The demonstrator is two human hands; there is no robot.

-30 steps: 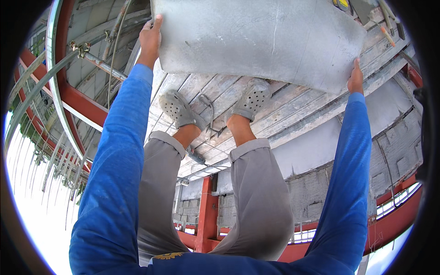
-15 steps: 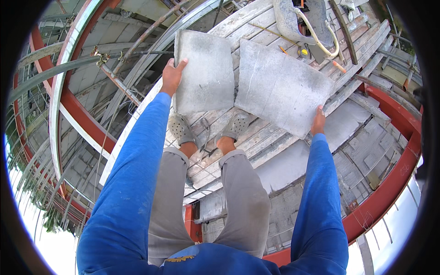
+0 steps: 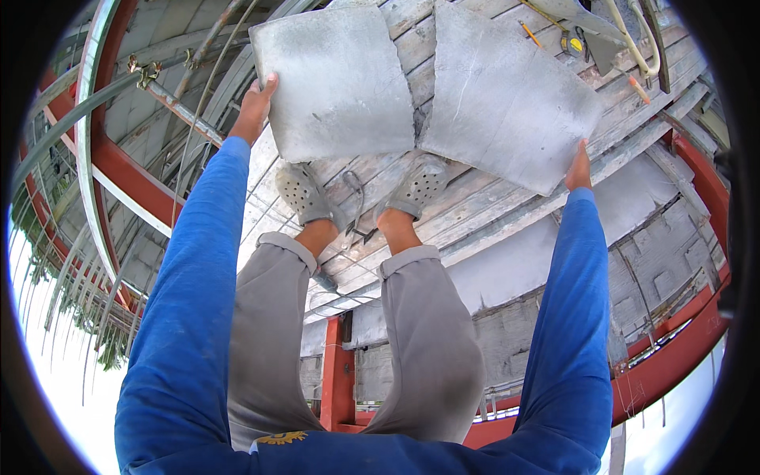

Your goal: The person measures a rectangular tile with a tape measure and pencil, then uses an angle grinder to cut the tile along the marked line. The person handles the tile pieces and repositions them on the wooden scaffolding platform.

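Observation:
Two grey cement-like boards with rough edges are held up over the plank platform. My left hand (image 3: 255, 107) grips the near left edge of the squarer board (image 3: 332, 83), thumb along its side. My right hand (image 3: 578, 165) has its fingers on the right end of the larger board (image 3: 507, 95), which is tilted and has a pale crack line. The boards' inner edges are separated by a narrow jagged gap. My feet in grey perforated clogs (image 3: 305, 194) stand just below the boards, with a dark metal tool (image 3: 356, 206) between them.
Plank platform (image 3: 491, 229) edged by red steel beams (image 3: 690, 348) and scaffold pipes (image 3: 182, 111). At top right lie a yellow tape measure (image 3: 571, 43), a pencil (image 3: 530, 33), a trowel-like tool and a pale hose (image 3: 645, 55). Thin rods and open sky lie beyond at left.
The single board from a second ago is now two separate pieces, one in each hand. Since half a second ago, both pieces and my hands appear higher in the view.

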